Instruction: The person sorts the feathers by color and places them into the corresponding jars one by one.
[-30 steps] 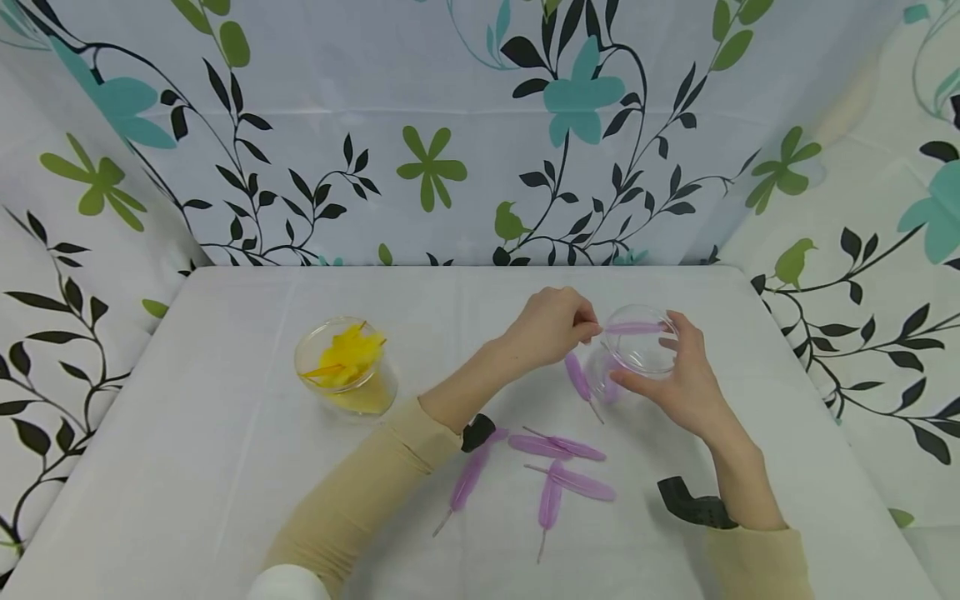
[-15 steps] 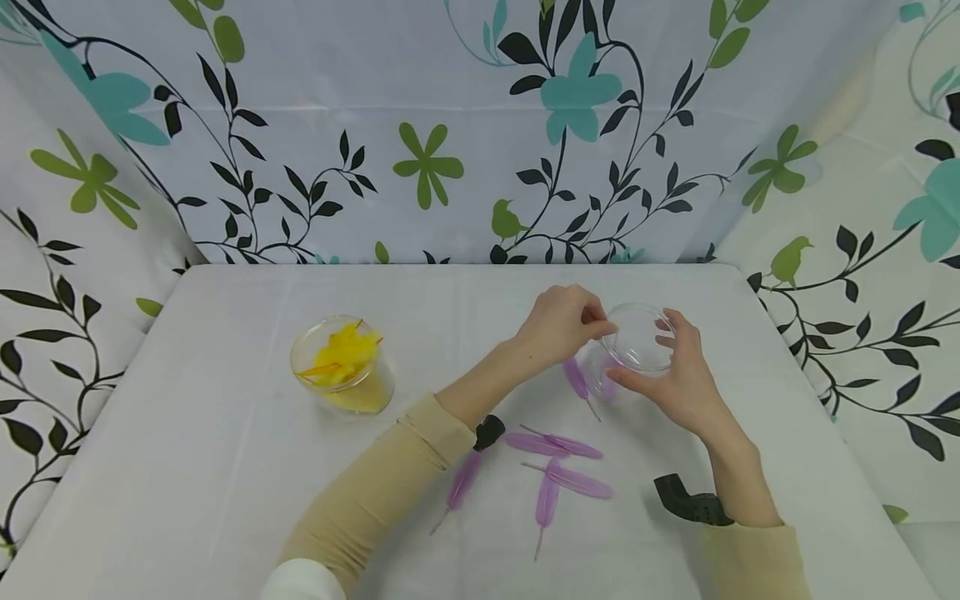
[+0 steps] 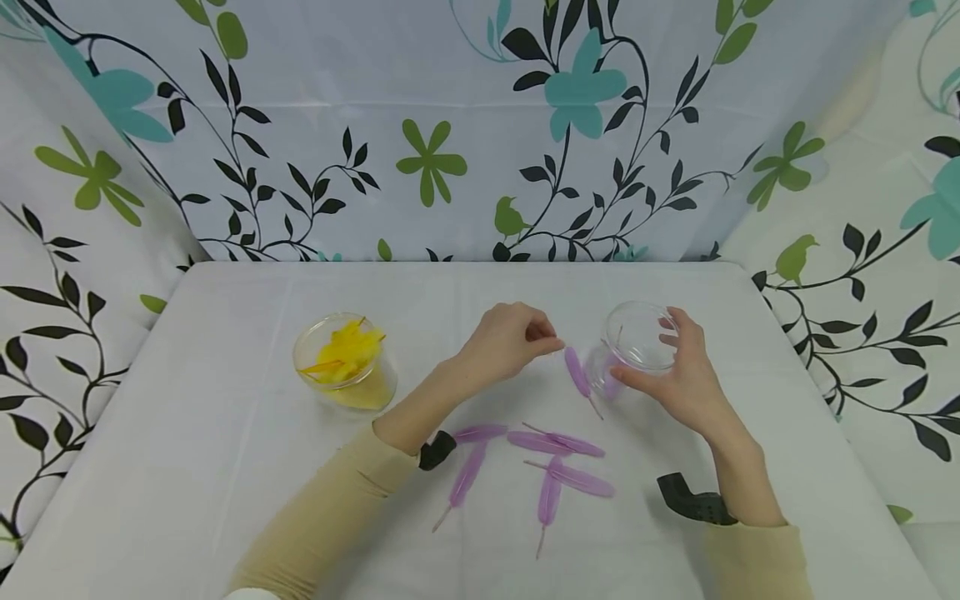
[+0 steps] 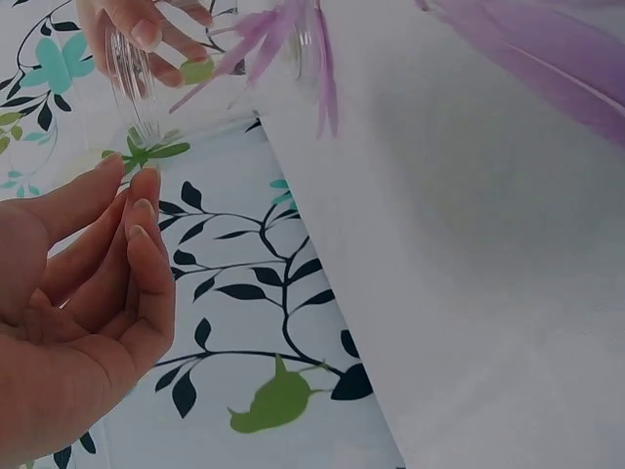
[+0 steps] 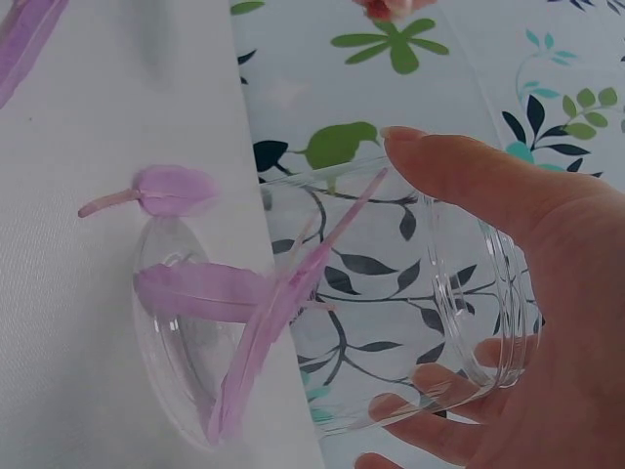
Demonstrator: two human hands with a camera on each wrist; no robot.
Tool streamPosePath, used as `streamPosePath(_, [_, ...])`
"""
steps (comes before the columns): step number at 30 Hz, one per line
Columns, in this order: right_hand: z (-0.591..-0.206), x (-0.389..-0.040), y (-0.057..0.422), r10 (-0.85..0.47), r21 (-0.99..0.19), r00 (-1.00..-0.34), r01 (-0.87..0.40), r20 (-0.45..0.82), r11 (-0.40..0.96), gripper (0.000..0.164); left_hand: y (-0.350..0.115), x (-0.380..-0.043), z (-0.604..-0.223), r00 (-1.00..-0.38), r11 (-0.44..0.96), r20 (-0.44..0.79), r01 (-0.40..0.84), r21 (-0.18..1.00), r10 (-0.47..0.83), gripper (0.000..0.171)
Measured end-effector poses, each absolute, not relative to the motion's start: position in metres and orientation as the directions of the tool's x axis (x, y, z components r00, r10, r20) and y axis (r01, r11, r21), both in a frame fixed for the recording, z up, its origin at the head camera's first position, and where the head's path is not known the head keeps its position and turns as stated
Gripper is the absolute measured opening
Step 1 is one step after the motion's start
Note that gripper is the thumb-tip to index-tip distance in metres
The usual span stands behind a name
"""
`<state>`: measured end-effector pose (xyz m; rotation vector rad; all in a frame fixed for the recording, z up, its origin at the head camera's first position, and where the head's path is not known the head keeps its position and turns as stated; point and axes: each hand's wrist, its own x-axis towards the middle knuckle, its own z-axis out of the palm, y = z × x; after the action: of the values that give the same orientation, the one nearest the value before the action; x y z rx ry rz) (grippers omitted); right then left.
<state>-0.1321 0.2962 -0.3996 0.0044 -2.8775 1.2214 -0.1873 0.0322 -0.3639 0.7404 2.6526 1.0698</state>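
My right hand (image 3: 686, 383) holds a clear glass jar (image 3: 637, 337) near its mouth, the thumb on one side and the fingers round the other. Through the glass in the right wrist view, several purple feathers (image 5: 200, 291) lie toward the jar's base, one leaning along the wall. Just outside that base a single purple feather (image 5: 181, 191) rests on the table. Left of the jar, my left hand (image 3: 510, 337) is above the table. In the left wrist view its fingers are loosely curled, thumb close to the forefinger (image 4: 146, 181), and nothing shows between them.
Several more purple feathers (image 3: 577, 479) are scattered over the near middle of the white-covered table (image 3: 187, 467), some crossing. A second glass jar (image 3: 386, 392) with yellow feathers (image 3: 348, 354) stands at the left. Behind the table hangs a patterned cloth (image 3: 315, 75).
A purple feather pinched in my left hand over the jar's mouth has gone into the jar. My left hand has then drawn back to the left; the right hand stays put.
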Motion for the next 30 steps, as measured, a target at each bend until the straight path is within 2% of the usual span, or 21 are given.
streamPosePath(8, [-0.4,-0.133,0.298,0.001,-0.723,-1.0,-0.016,0.023,0.69,0.116,-0.028,-0.161,-0.381,-0.877,0.69,-0.095,0.3,0.659,0.472,0.015])
streamPosePath(16, [-0.4,-0.133,0.296,0.001,-0.723,-1.0,-0.005,0.008,0.691,0.118,-0.078,-0.134,-0.408,-0.857,0.726,-0.17,0.288,0.625,0.487,0.011])
streamPosePath(22, [-0.4,-0.133,0.296,0.006,-0.72,-1.0,0.001,0.005,0.694,0.118,-0.09,-0.12,-0.423,-0.836,0.755,-0.213,0.31,0.578,0.506,0.011])
streamPosePath(30, [-0.4,-0.133,0.295,0.006,-0.728,-1.0,0.011,-0.01,0.686,0.118,-0.089,-0.113,-0.429,-0.851,0.755,-0.17,0.328,0.568,0.497,0.008])
